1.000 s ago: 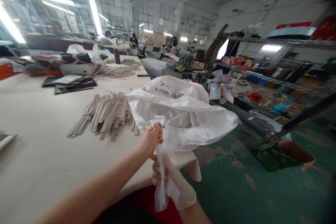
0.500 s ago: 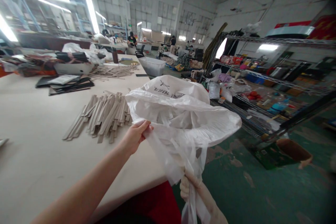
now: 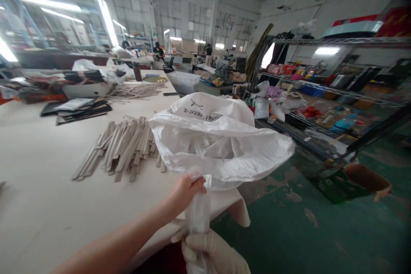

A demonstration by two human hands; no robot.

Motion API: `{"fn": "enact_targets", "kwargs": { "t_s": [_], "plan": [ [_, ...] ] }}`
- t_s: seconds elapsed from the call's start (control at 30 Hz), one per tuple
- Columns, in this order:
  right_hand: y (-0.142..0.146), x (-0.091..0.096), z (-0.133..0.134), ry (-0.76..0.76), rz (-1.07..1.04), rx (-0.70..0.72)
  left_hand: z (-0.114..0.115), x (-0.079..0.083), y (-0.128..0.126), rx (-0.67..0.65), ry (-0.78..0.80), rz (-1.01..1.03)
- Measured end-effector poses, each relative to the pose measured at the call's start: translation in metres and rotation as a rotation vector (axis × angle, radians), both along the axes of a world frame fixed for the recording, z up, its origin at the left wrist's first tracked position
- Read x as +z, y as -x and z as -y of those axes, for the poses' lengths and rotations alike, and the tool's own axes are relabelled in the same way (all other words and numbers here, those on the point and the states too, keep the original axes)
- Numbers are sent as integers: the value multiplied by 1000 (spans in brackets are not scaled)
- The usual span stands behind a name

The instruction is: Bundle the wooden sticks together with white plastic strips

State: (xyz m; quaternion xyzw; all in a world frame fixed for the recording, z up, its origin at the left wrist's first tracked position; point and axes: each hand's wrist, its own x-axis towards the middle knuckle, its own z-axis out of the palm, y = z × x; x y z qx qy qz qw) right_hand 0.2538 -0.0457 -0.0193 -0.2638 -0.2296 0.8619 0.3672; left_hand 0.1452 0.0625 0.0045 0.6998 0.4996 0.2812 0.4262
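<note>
A big white woven sack (image 3: 221,145) lies open-mouthed on the corner of a long beige table (image 3: 48,188), with handwriting on its far side. My left hand (image 3: 186,190) pinches a thin clear plastic bag (image 3: 197,214) just below the sack's near rim. My right hand (image 3: 212,254), in a pale glove, grips the lower end of the same plastic bag at the bottom of the view. A heap of flat beige strips (image 3: 122,147) rests on the table left of the sack.
Black sheets (image 3: 77,109), a white box (image 3: 85,90) and more strips lie farther back on the table. A wire shelf rack (image 3: 321,94) full of goods stands to the right on the green floor. People work at distant tables (image 3: 157,51).
My left hand dropped from the sack's rim and closed on the plastic bag. My right hand came back in toward the table edge, bunching the plastic bag under my left hand.
</note>
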Motion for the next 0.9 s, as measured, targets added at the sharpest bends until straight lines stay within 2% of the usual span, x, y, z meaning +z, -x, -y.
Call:
{"fn": "enact_targets", "kwargs": {
  "t_s": [0.03, 0.1, 0.2, 0.27, 0.37, 0.47, 0.53, 0.63, 0.7, 0.77, 0.83, 0.9],
  "plan": [
    [-5, 3, 1, 13, -40, 19, -5, 2, 2, -13, -11, -30],
    [-19, 8, 2, 31, -143, -32, -19, 12, 5, -18, -96, -119],
    [-39, 8, -2, 45, -270, -236, -48, 29, 2, -20, -392, -412],
    [-48, 5, -6, 100, -325, -360, -69, 31, -8, -27, -513, -623],
    [-53, 0, -12, 216, -409, -440, -101, 20, -28, -21, -467, -719],
    [-56, -6, -19, 290, -478, -417, -124, 10, -41, -14, -423, -700],
    [-57, -10, -24, 328, -489, -377, -130, 12, -41, -1, -435, -671],
    [-52, -16, -35, 297, -446, -356, -118, 30, -26, 23, -497, -618],
    [-43, -16, -43, 221, -409, -381, -96, 46, -13, 27, -538, -586],
    [-31, -14, -51, 138, -375, -398, -64, 59, 0, -17, -570, -566],
    [-18, -9, -54, 17, -310, -364, -27, 64, 8, -172, -626, -574],
    [-10, -3, -54, -109, -221, -303, 9, 61, 12, -369, -726, -624]
  ]
}}
